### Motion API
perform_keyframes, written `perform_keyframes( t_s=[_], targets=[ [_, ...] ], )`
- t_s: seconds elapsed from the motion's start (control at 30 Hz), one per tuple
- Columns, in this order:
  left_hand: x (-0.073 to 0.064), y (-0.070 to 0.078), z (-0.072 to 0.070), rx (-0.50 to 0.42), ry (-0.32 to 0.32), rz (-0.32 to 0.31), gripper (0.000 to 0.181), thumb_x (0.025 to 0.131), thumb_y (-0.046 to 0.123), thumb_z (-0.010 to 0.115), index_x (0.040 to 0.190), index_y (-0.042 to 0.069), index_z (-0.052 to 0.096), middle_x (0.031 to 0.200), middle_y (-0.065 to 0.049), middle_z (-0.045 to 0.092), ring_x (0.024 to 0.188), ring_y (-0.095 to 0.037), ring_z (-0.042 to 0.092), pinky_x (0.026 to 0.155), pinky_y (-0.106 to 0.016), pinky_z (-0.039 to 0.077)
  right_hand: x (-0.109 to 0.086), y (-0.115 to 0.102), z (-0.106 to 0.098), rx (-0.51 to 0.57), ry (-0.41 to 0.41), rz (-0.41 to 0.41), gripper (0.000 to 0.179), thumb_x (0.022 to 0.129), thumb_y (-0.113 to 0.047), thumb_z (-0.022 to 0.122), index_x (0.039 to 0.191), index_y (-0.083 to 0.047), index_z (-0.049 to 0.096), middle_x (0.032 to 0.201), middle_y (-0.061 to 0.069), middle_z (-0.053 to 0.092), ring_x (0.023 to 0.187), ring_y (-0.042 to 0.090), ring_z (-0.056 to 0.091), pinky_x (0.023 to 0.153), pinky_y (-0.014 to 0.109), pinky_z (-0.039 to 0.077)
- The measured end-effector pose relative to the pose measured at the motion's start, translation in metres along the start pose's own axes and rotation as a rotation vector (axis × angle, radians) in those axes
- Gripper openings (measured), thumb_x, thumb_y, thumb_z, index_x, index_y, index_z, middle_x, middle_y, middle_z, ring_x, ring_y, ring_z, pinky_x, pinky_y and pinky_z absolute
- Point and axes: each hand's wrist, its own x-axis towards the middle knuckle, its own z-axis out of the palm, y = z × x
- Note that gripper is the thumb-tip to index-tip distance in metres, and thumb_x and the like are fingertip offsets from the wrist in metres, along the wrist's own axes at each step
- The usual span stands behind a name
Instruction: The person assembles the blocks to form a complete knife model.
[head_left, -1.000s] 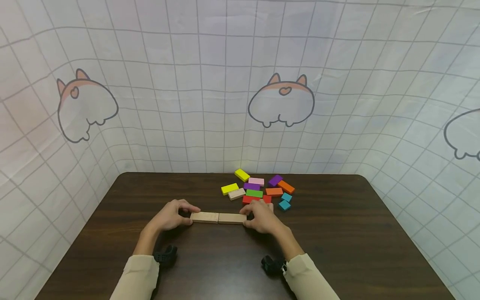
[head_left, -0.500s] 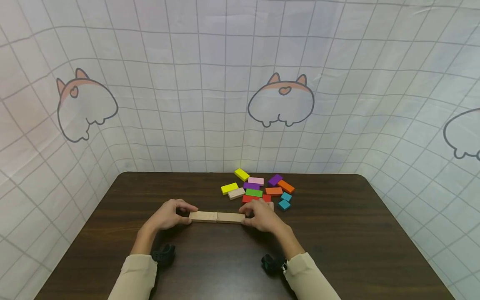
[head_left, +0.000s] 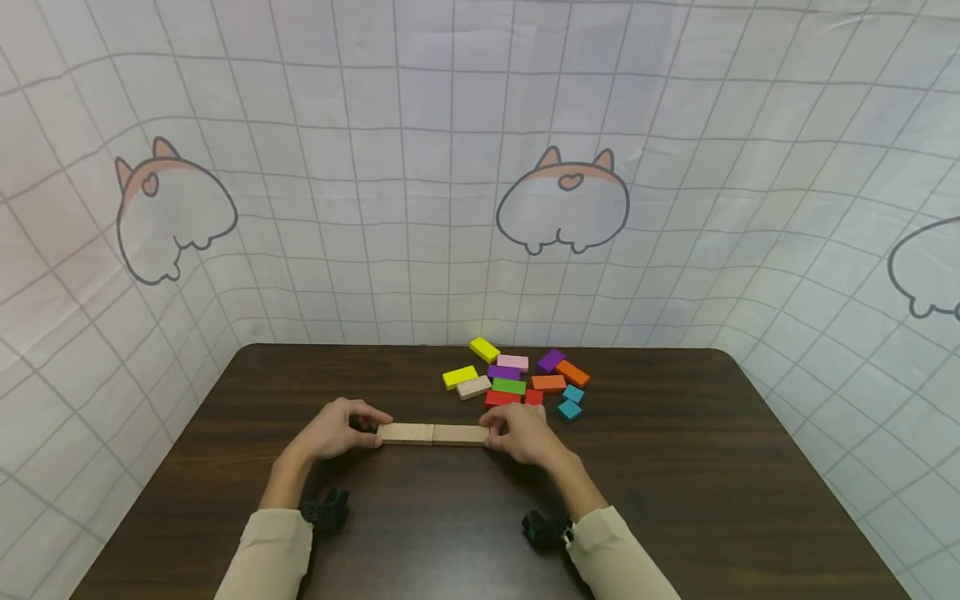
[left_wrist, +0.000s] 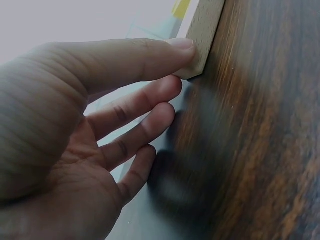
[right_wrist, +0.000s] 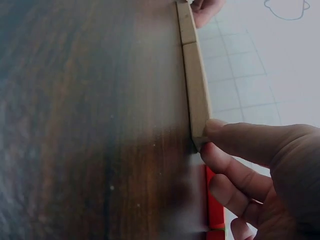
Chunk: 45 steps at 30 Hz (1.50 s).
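Observation:
Two plain wooden blocks lie end to end in a row on the dark table, touching at a seam. My left hand pinches the outer end of the left wooden block. In the left wrist view the thumb lies on that block's end, its other fingers loosely bent. At the row's opposite end my right hand pinches the right wooden block. The right wrist view shows the right wooden block flat on the table, thumb at its near corner. A natural-coloured block behind the right hand is mostly hidden.
Behind the row is a loose cluster of coloured blocks, including a red block, a green block, a yellow block and a blue block. A grid-patterned cloth surrounds the table at the back and sides.
Both hands and the two wooden blocks have shifted very slightly to the left together. The coloured blocks have stayed put.

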Motion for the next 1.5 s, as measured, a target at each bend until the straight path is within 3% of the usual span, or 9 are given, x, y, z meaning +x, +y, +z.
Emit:
perform_keyframes(
  t_s=[0.4, 0.7, 0.87, 1.0, 1.1, 1.3, 1.4, 1.5],
  targets=[
    [-0.001, 0.000, -0.001, -0.022, -0.004, 0.023, 0.027, 0.086, 0.014, 0.083, 0.113, 0.014, 0.079, 0.103, -0.002, 0.072, 0.092, -0.017, 0.062, 0.079, -0.036, 0.052, -0.001, 0.001, 0.002, 0.040, 0.030, 0.003, 0.018, 0.090, -0.018, 0.080, 0.107, -0.014, 0.078, 0.076, -0.013, 0.067, 0.074, 0.005, 0.059, 0.089, 0.047, 0.029],
    [0.000, -0.001, 0.000, -0.006, 0.005, 0.003, 0.026, 0.085, 0.014, 0.084, 0.111, 0.017, 0.080, 0.105, -0.001, 0.073, 0.097, -0.018, 0.062, 0.082, -0.037, 0.051, 0.000, 0.002, 0.003, 0.047, 0.024, 0.010, 0.017, 0.090, -0.018, 0.080, 0.106, -0.014, 0.078, 0.077, -0.013, 0.068, 0.075, 0.005, 0.060, 0.089, 0.047, 0.028],
    [0.000, -0.002, 0.000, -0.005, 0.009, -0.009, 0.026, 0.085, 0.015, 0.084, 0.110, 0.018, 0.080, 0.106, -0.001, 0.073, 0.097, -0.017, 0.062, 0.082, -0.036, 0.052, -0.001, 0.007, -0.006, 0.079, 0.008, 0.025, 0.021, 0.091, -0.020, 0.079, 0.111, -0.014, 0.077, 0.080, -0.011, 0.068, 0.076, 0.006, 0.060, 0.096, 0.050, 0.029],
    [0.000, -0.001, 0.001, -0.008, 0.009, -0.012, 0.025, 0.085, 0.015, 0.084, 0.110, 0.017, 0.080, 0.106, -0.002, 0.073, 0.096, -0.017, 0.062, 0.082, -0.035, 0.052, -0.004, 0.019, -0.021, 0.117, 0.060, 0.073, 0.024, 0.093, -0.019, 0.076, 0.117, -0.012, 0.075, 0.082, -0.006, 0.066, 0.073, 0.010, 0.057, 0.086, 0.041, 0.044],
    [0.000, -0.001, 0.001, -0.012, 0.006, -0.011, 0.025, 0.085, 0.017, 0.084, 0.110, 0.017, 0.080, 0.103, -0.002, 0.073, 0.093, -0.017, 0.062, 0.080, -0.034, 0.051, -0.008, 0.032, -0.031, 0.153, 0.118, 0.105, 0.026, 0.095, -0.016, 0.075, 0.120, -0.010, 0.073, 0.087, -0.001, 0.066, 0.073, 0.014, 0.055, 0.068, 0.032, 0.047],
    [0.000, -0.003, 0.001, -0.018, 0.002, 0.003, 0.026, 0.087, 0.018, 0.083, 0.112, 0.015, 0.080, 0.098, -0.002, 0.071, 0.086, -0.016, 0.060, 0.076, -0.032, 0.051, -0.012, 0.053, -0.042, 0.180, 0.203, 0.145, 0.036, 0.094, -0.012, 0.075, 0.129, -0.010, 0.069, 0.117, 0.011, 0.068, 0.079, 0.018, 0.055, 0.068, 0.031, 0.046],
    [0.000, -0.003, 0.000, -0.022, 0.009, -0.003, 0.025, 0.086, 0.017, 0.083, 0.111, 0.015, 0.080, 0.097, -0.001, 0.071, 0.086, -0.015, 0.060, 0.076, -0.031, 0.050, -0.012, 0.057, -0.043, 0.163, 0.193, 0.153, 0.041, 0.093, -0.012, 0.076, 0.134, -0.011, 0.067, 0.134, 0.013, 0.063, 0.077, 0.017, 0.056, 0.067, 0.031, 0.048],
    [-0.001, -0.003, 0.000, -0.022, 0.008, 0.008, 0.026, 0.086, 0.018, 0.083, 0.111, 0.014, 0.080, 0.097, -0.003, 0.072, 0.087, -0.015, 0.061, 0.076, -0.031, 0.051, -0.011, 0.057, -0.042, 0.132, 0.151, 0.157, 0.044, 0.093, -0.011, 0.076, 0.136, -0.011, 0.066, 0.136, 0.013, 0.063, 0.071, 0.016, 0.057, 0.065, 0.030, 0.047]
  ],
)
